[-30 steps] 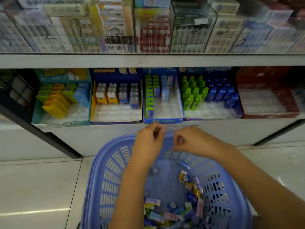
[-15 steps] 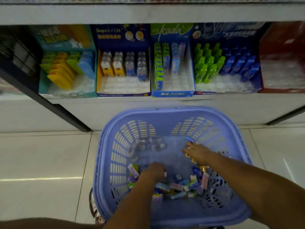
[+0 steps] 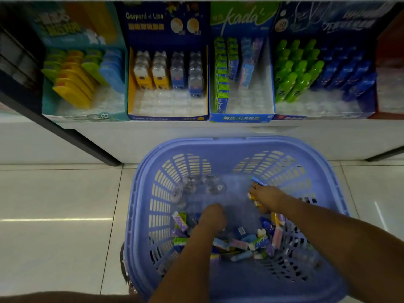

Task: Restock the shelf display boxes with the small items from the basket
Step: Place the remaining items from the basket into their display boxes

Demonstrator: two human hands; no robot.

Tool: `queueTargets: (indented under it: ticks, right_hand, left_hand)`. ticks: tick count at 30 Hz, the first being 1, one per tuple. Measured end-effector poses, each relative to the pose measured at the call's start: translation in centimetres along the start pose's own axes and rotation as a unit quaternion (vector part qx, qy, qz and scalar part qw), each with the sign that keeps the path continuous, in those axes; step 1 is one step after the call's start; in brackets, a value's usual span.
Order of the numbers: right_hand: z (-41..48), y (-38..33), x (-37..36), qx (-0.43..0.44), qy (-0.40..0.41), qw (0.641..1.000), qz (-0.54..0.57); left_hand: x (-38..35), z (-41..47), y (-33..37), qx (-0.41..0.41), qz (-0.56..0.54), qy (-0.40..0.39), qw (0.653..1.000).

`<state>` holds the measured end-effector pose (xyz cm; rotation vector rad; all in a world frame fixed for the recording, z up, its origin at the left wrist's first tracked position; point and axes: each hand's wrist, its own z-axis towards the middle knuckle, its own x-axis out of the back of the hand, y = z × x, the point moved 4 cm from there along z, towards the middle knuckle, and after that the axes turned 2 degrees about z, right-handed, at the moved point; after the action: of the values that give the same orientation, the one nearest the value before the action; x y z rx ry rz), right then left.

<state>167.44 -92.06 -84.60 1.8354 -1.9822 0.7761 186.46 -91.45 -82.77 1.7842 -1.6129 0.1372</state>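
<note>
A purple plastic basket [image 3: 240, 143] stands on the floor under the shelf. Small colourful packs [image 3: 244, 244] are heaped at its near side, and a few clear round cases [image 3: 196, 186] lie at its far left. My left hand [image 3: 212, 219] is down among the packs with curled fingers; what it holds is hidden. My right hand [image 3: 265, 196] is at the far right of the basket, fingers curled round a small yellow item [image 3: 254, 201], next to a blue pack [image 3: 259, 182]. On the shelf, the kada display box [image 3: 240, 118] is partly filled.
Along the shelf stand a teal box [image 3: 87, 115] with yellow, green and blue items, a dark blue Gaspard et Lisa box [image 3: 168, 117], a box of green and blue bottles [image 3: 317, 114] and a red box [image 3: 391, 95]. A dark shelf post [image 3: 65, 132] slants left. The floor [image 3: 54, 204] is pale tile.
A second ago both hands were together at the basket's far rim near the shelf. They dropped into the basket and my view tilted down. Little has moved in the last half second.
</note>
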Motion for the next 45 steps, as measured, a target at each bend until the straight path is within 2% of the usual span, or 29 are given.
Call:
queueTargets:
  ticks: [4, 7, 9, 12, 14, 16, 18, 19, 23, 25, 27, 29, 30, 33, 35, 36, 37, 38, 39, 43, 45]
  right_hand:
    - [-0.5, -0.3, 1.2, -0.024, 0.046, 0.995, 0.081]
    - [-1.6, -1.2, 2.3, -0.018, 0.134, 0.969, 0.207]
    - [-2.3, -2.3, 3.0, -0.017, 0.183, 0.943, 0.277]
    - [-3.7, -5.2, 4.6, 0.022, 0.221, 0.928, 0.299]
    - [-5.1, -7.0, 6.4, 0.052, 0.259, 0.923, 0.281]
    - [-6.6, -8.5, 8.3, 0.075, 0.283, 0.926, 0.239]
    - [-8.4, -9.7, 10.4, 0.091, 0.296, 0.935, 0.171]
    - [-9.4, -10.1, 11.5, 0.094, 0.302, 0.938, 0.143]
    - [-13.4, -11.1, 15.1, 0.123, 0.293, 0.946, 0.067]
    - [-15.1, -11.3, 16.3, 0.153, 0.287, 0.941, 0.094]
    - [-16.4, -11.3, 17.5, 0.172, 0.314, 0.919, 0.165]
    - [-17.3, -11.1, 18.2, 0.170, 0.338, 0.874, 0.306]
    - [-17.4, -10.9, 18.4, 0.168, 0.329, 0.836, 0.406]
    - [-17.0, -10.6, 17.9, 0.133, 0.209, 0.669, 0.700]
    - [-17.0, -10.9, 17.5, 0.130, 0.115, 0.560, 0.810]
    - [-17.2, -11.2, 17.5, 0.141, 0.081, 0.522, 0.837]
    - [-17.5, -11.5, 17.7, 0.157, 0.056, 0.499, 0.850]
    - [-18.0, -11.8, 18.1, 0.171, 0.039, 0.492, 0.853]
    - [-18.5, -12.2, 18.6, 0.182, 0.029, 0.499, 0.847]
    - [-20.3, -14.2, 21.0, 0.207, 0.027, 0.594, 0.777]
    - [-20.7, -15.7, 22.3, 0.209, 0.047, 0.630, 0.747]
  left_hand:
    - [0.7, 0.1, 0.5, 0.039, -0.117, 0.025, 0.992]
    - [1.2, -0.5, 1.2, 0.069, -0.292, 0.008, 0.954]
    - [1.2, -1.1, 1.9, 0.083, -0.445, -0.044, 0.891]
    - [2.1, -2.4, 4.0, 0.061, -0.632, -0.121, 0.763]
    - [3.3, -3.1, 5.5, 0.002, -0.691, -0.118, 0.713]
    - [4.8, -3.8, 6.3, -0.039, -0.733, -0.084, 0.674]
    - [6.5, -4.6, 6.8, -0.070, -0.747, -0.066, 0.658]
    - [7.4, -5.1, 7.0, -0.081, -0.743, -0.060, 0.661]
    - [11.1, -7.0, 7.5, -0.098, -0.699, -0.006, 0.709]
    - [12.6, -8.4, 7.7, -0.124, -0.690, -0.007, 0.713]
    - [13.8, -9.8, 7.7, -0.147, -0.709, -0.019, 0.689]
    - [15.0, -11.0, 7.6, -0.160, -0.738, -0.021, 0.655]
    - [15.5, -11.5, 7.5, -0.166, -0.748, -0.020, 0.642]
    - [16.8, -12.9, 7.1, -0.178, -0.747, -0.002, 0.641]
    - [17.5, -13.5, 6.8, -0.182, -0.741, 0.020, 0.647]
    - [17.8, -13.7, 6.6, -0.186, -0.737, 0.031, 0.649]
    - [18.2, -14.0, 6.4, -0.192, -0.733, 0.042, 0.651]
    - [18.6, -14.2, 6.1, -0.198, -0.732, 0.051, 0.650]
    - [19.0, -14.4, 5.8, -0.204, -0.733, 0.058, 0.647]
    - [20.8, -15.3, 4.0, -0.214, -0.761, 0.100, 0.604]
    - [21.7, -15.9, 3.0, -0.223, -0.776, 0.121, 0.577]
